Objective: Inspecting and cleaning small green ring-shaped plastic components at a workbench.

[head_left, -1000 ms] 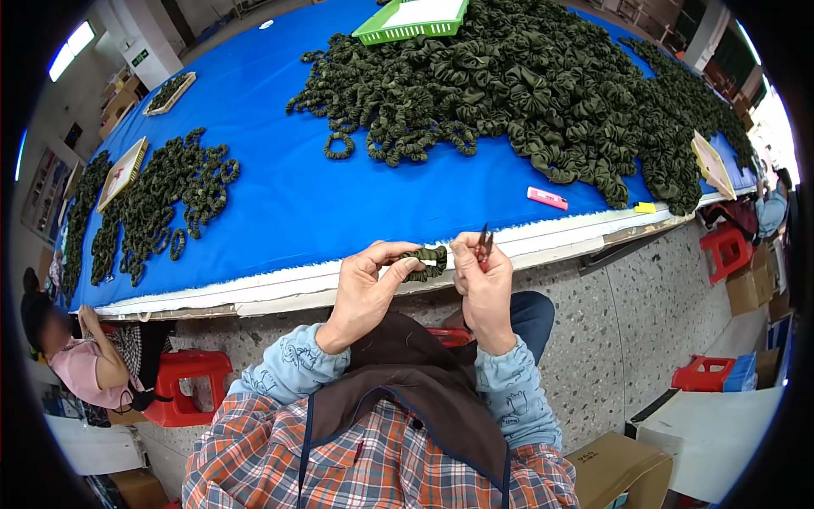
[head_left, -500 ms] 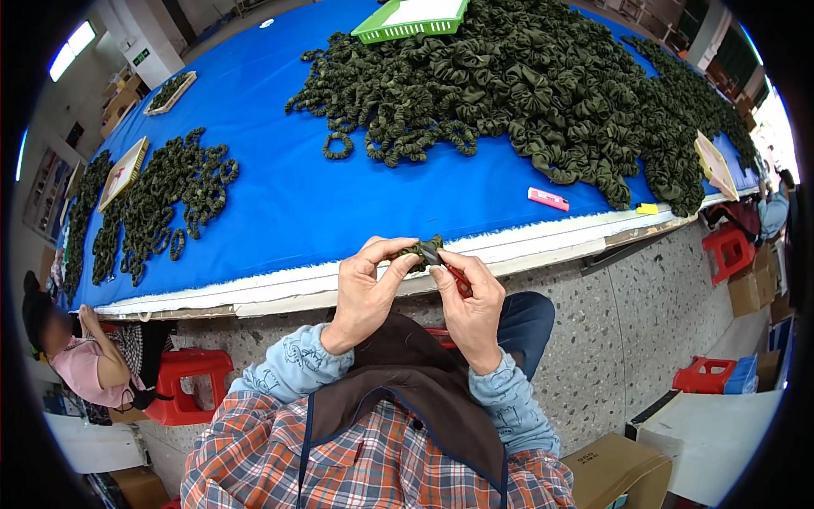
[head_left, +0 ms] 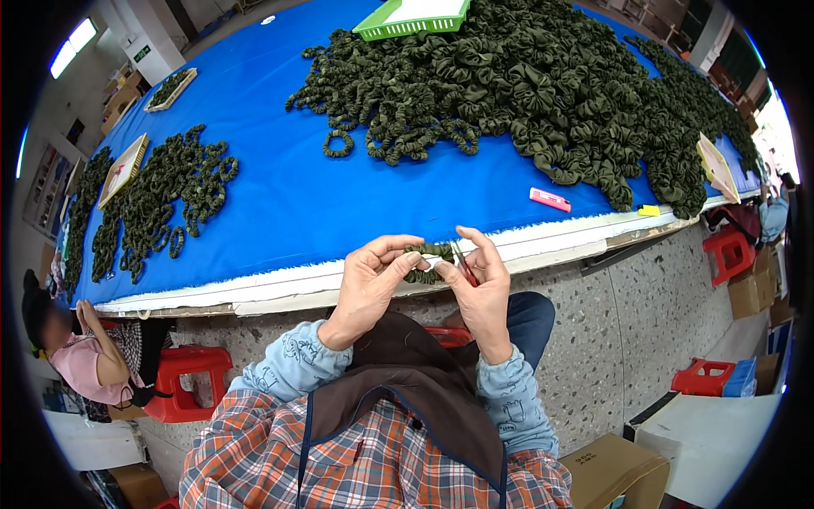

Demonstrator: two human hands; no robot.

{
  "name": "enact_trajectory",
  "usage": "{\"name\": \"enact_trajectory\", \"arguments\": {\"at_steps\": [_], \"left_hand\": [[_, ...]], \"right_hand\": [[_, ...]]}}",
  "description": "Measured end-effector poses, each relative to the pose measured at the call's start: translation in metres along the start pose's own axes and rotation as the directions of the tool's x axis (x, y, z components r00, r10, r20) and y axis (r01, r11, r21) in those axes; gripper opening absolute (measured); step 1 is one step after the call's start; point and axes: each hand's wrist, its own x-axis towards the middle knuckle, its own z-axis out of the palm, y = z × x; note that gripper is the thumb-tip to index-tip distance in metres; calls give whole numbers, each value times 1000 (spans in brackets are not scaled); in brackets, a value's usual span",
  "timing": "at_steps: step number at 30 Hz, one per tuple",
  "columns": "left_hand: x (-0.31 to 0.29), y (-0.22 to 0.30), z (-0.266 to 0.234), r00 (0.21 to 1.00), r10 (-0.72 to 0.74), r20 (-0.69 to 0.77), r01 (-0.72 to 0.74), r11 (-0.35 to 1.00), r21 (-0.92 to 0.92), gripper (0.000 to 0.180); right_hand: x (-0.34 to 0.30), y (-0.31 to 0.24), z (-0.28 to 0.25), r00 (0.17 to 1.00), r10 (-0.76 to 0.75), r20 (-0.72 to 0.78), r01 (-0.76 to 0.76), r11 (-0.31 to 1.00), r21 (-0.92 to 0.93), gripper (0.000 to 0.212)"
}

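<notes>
Above the table's near edge, a small dark green scrunchie (head_left: 431, 253) is stretched between my hands. My left hand (head_left: 373, 276) pinches its left side with thumb and fingertips. My right hand (head_left: 482, 293) has small red-handled scissors (head_left: 467, 273) tucked in its palm, the dark blades pointing up beside the scrunchie. The right thumb presses at the scrunchie's right end while the index finger is raised away from it. Part of the scissors is hidden by my fingers.
On the blue-covered table (head_left: 280, 170) lie a large heap of green scrunchies (head_left: 526, 85) and a smaller pile (head_left: 170, 195) at left. Nearby are a green basket (head_left: 411, 27), a pink lighter-like object (head_left: 550, 199) and a yellow one (head_left: 649, 210). A person (head_left: 97, 348) sits at left.
My right hand has moved slightly right, its index finger lifting off. The scissors have swung more upright, away from the scrunchie's middle, and more of the scrunchie shows. My left hand has hardly moved.
</notes>
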Motion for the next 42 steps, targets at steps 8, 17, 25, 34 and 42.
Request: {"name": "enact_trajectory", "arguments": {"at_steps": [8, 17, 25, 34, 42], "left_hand": [[4, 5, -16, 978, -71, 198, -57, 817, 575, 18], [11, -22, -27, 936, -224, 270, 269, 953, -142, 16], [14, 2, -66, 959, -242, 147, 262, 954, -142, 17], [103, 35, -223, 752, 595, -284, -12, 443, 897, 23], [218, -42, -185, 843, 383, -377, 336, 172, 926, 15]], "right_hand": [[15, 7, -11, 981, 48, 187, -20, 989, -149, 11], [14, 22, -1, 970, 163, 182, -196, 964, 180, 15], [14, 12, 1, 931, 263, 252, -322, 919, 230, 17], [11, 14, 13, 936, 291, 201, -330, 922, 202, 18], [-1, 7, 15, 915, 283, 287, -297, 955, 6, 15]]}}
